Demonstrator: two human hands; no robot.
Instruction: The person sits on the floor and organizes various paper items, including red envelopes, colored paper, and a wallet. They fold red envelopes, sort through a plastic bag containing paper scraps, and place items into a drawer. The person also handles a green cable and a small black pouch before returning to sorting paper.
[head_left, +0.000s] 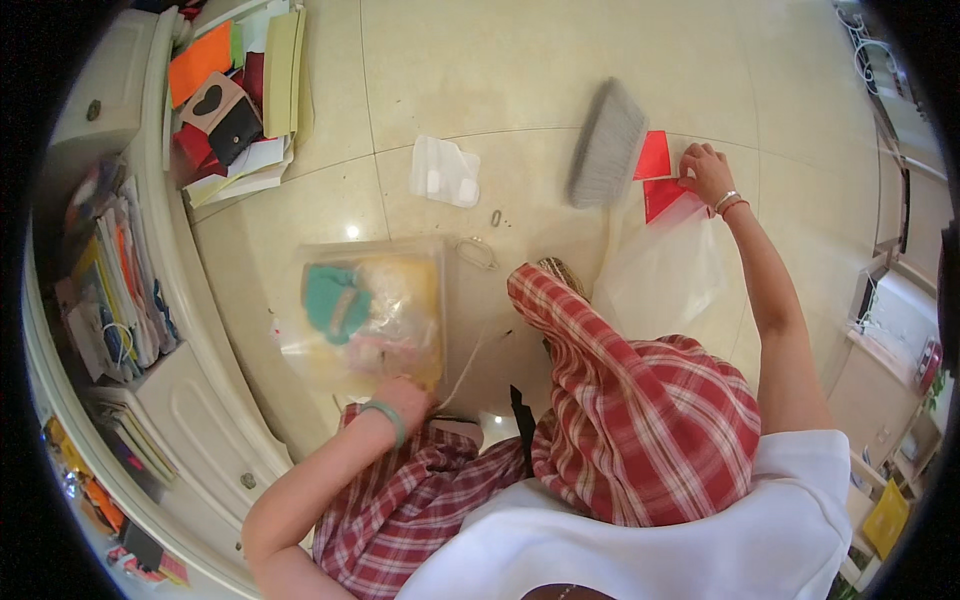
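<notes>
My right hand (707, 174) reaches far out to the right, a bracelet and a red cord at its wrist. Its fingers pinch the edge of a red paper piece (662, 198), which lies partly over a whitish translucent plastic bag (660, 268). Another red piece (653, 156) lies just beyond. At the near left, my left hand (402, 404), a pale green bangle on its wrist, is closed at the near edge of a clear plastic container (433, 300), blurred by motion. Inside it show a teal knitted item (337, 303) and yellow and pink things. The left fingertips are partly hidden.
A grey-bristled broom head (608, 145) lies beside the red pieces. White plastic pieces (444, 171), a small ring (496, 217) and dark bits are on the tiled floor (480, 70). Left, an open drawer (283, 75) holds papers and cards, by shelves of folders (125, 275).
</notes>
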